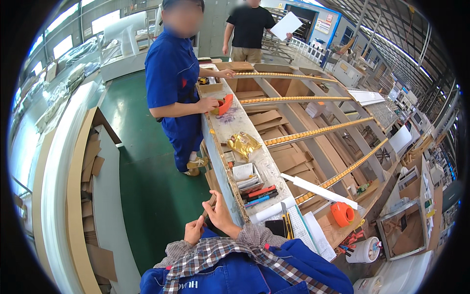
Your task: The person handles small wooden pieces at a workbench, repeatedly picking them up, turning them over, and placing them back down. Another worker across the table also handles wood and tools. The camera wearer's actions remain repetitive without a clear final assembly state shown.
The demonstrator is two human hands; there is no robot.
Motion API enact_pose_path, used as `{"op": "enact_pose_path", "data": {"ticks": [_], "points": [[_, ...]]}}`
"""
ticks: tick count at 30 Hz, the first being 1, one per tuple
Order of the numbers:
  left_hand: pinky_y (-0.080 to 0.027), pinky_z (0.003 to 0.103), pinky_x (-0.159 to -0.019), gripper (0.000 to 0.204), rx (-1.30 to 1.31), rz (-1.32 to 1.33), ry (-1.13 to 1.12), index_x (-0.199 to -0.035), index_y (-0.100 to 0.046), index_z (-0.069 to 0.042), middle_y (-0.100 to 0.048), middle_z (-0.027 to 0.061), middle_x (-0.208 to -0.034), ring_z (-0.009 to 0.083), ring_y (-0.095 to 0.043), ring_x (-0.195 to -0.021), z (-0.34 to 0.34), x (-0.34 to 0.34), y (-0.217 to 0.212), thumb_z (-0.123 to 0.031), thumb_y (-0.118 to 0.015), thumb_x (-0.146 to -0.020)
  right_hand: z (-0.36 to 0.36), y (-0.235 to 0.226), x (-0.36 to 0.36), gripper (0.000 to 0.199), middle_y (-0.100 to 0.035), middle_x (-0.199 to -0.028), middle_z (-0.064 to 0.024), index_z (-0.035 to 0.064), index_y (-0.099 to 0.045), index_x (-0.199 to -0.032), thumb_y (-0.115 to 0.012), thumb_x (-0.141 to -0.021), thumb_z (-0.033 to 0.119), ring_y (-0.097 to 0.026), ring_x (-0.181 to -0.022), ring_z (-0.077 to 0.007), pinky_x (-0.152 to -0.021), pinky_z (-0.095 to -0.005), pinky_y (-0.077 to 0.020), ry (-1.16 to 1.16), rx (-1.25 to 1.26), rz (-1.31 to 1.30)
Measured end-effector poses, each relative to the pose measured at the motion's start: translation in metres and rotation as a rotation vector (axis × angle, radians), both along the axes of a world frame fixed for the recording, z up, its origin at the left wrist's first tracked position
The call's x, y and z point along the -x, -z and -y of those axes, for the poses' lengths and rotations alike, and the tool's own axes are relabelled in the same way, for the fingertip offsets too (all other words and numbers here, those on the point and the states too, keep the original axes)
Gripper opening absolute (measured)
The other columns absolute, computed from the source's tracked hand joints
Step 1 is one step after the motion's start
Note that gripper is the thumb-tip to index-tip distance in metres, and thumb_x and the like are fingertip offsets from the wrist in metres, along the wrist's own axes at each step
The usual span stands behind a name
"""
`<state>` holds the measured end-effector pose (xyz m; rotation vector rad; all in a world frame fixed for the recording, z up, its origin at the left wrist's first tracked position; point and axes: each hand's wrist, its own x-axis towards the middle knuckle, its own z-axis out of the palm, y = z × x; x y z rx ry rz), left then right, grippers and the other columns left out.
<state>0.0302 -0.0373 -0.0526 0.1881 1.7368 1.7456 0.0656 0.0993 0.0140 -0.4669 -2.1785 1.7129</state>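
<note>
Pinching a thin, stiff, light stick (209, 203) at the bench's (223, 183) near-left edge, both hands grip closed: left hand (194, 231) low, right hand (219, 214) mid-shaft.

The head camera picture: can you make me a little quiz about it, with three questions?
1. True or false: the person's left hand and right hand are close together by the edge of the workbench.
2. What colour is the tape dispenser under the co-worker's hand? A green, B orange-red, C white.
3. Fill in: the crumpled gold bag lies on the ____.

Key: 1 true; 2 B; 3 workbench.
</note>
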Motion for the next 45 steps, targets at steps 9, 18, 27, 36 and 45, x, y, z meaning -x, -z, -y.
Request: {"op": "enact_pose_path", "data": {"ticks": [9, 18, 27, 36, 45], "points": [[-0.033, 0.024, -0.036, 0.057, 0.007, -0.121, 0.021, -0.076, -0.063, 0.001, -0.052, 0.0051, -0.047, 0.0106, -0.047, -0.038, -0.001, 0.010, 0.026, -0.047, -0.038, -0.094, -0.005, 0.028, 0.015, 0.052, -0.052, -0.086, -0.0092, 0.0063, -0.036, -0.127, -0.061, -0.084, 0.021, -0.053, -0.075, -0.0175, -0.067, -0.0305, -0.0447, 0.047, -0.074, -0.110], [-0.031, 0.023, -0.037, 0.060, 0.025, 0.014, 0.122, -0.085, -0.062, 0.000, -0.052, 0.0049, -0.051, 0.0094, -0.044, -0.039, -0.009, 0.007, -0.002, -0.053, -0.036, -0.092, -0.010, 0.008, 0.007, 0.054, -0.058, -0.079, -0.0089, 0.0109, -0.034, -0.131, -0.061, -0.085, 0.020, -0.058, -0.066, -0.0179, -0.060, -0.0303, -0.0463, 0.056, -0.042, -0.056], [-0.031, 0.022, -0.038, 0.056, -0.007, 0.099, 0.065, -0.085, -0.063, -0.002, -0.053, 0.0042, -0.053, 0.0098, -0.045, -0.041, -0.001, 0.001, -0.009, -0.053, -0.041, -0.091, -0.006, 0.006, 0.004, 0.053, -0.057, -0.089, -0.0080, 0.0089, -0.033, -0.133, -0.058, -0.087, 0.018, -0.057, -0.076, -0.0130, -0.066, -0.0261, -0.0457, -0.033, 0.010, -0.022], [-0.031, 0.022, -0.039, 0.057, -0.004, 0.122, 0.055, -0.085, -0.063, -0.002, -0.053, 0.0040, -0.053, 0.0092, -0.044, -0.041, 0.000, 0.002, -0.014, -0.053, -0.040, -0.091, -0.007, 0.018, 0.009, 0.052, -0.055, -0.091, -0.0076, 0.0085, -0.032, -0.134, -0.056, -0.088, 0.016, -0.055, -0.076, -0.0148, -0.065, -0.0260, -0.0450, -0.059, 0.066, -0.097], [-0.029, 0.022, -0.037, 0.057, 0.004, 0.139, 0.059, -0.085, -0.063, -0.001, -0.052, 0.0045, -0.052, 0.0092, -0.043, -0.040, -0.001, 0.004, -0.014, -0.053, -0.040, -0.091, -0.007, 0.011, 0.007, 0.050, -0.053, -0.093, -0.0056, 0.0061, -0.033, -0.133, -0.055, -0.089, 0.012, -0.052, -0.079, -0.0110, -0.068, -0.0245, -0.0439, -0.051, 0.064, -0.062]]}}
